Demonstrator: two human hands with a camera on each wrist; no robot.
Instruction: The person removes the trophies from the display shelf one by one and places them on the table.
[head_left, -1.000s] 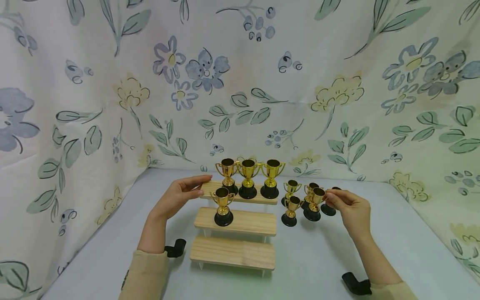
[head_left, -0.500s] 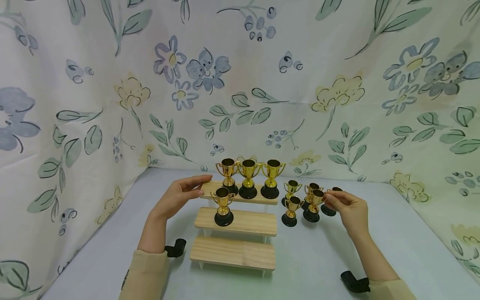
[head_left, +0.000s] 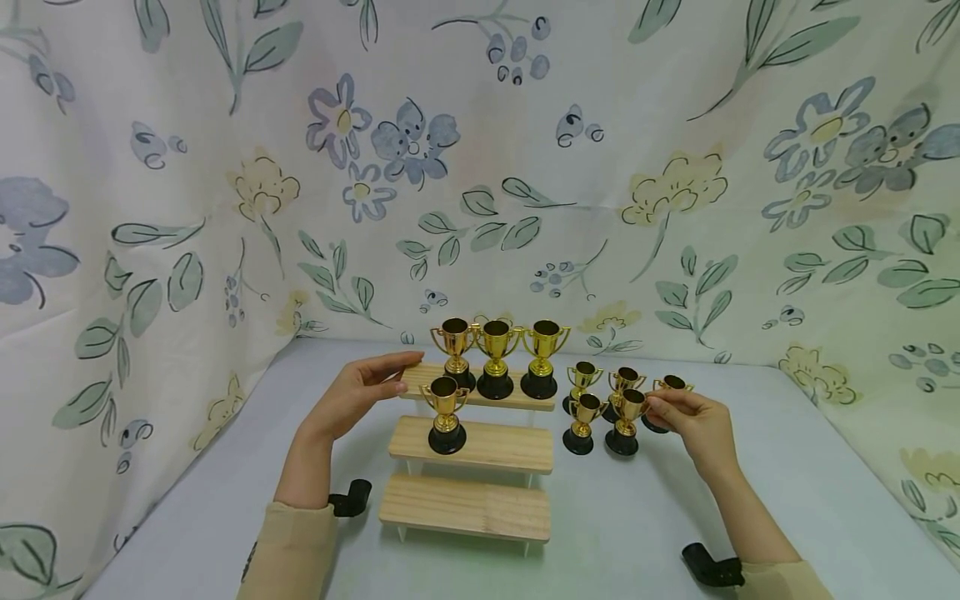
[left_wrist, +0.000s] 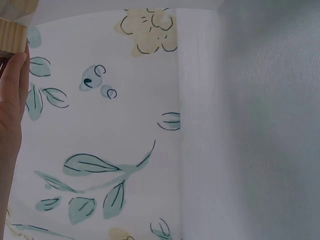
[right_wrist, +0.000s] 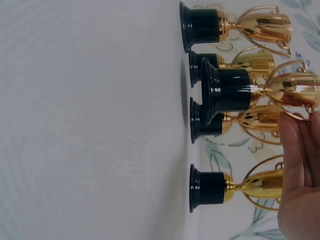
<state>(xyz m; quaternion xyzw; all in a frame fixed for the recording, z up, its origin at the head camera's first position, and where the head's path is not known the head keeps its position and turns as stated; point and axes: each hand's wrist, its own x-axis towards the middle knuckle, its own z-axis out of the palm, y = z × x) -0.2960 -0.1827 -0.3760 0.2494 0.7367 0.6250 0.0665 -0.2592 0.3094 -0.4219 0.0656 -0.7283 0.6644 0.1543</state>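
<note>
My right hand [head_left: 697, 425] pinches one handle of a small gold trophy cup [head_left: 628, 406] with a black base. In the right wrist view this trophy cup [right_wrist: 292, 90] stays upright relative to the others, its base slightly off the white tabletop. Around it stand several similar small trophies, one of them [head_left: 587, 408] just to its left. My left hand [head_left: 356, 396] grips the left end of the top wooden shelf [head_left: 416, 379], thumb in front and fingers behind. That shelf carries three larger gold trophies [head_left: 497, 337]. Another larger trophy [head_left: 446, 396] stands at the left of the middle shelf [head_left: 502, 447].
The bottom shelf [head_left: 465, 504] is bare wood, nearest to me. White tabletop [head_left: 615, 533] stretches right of the stand. A floral curtain [head_left: 480, 167] closes off the back and sides. Black wrist-worn devices [head_left: 712, 567] show at both wrists.
My right hand has shifted the small trophy slightly left and down, nearer to me. The trophy behind my right fingers now shows its gold cup. The left hand keeps its place on the shelf.
</note>
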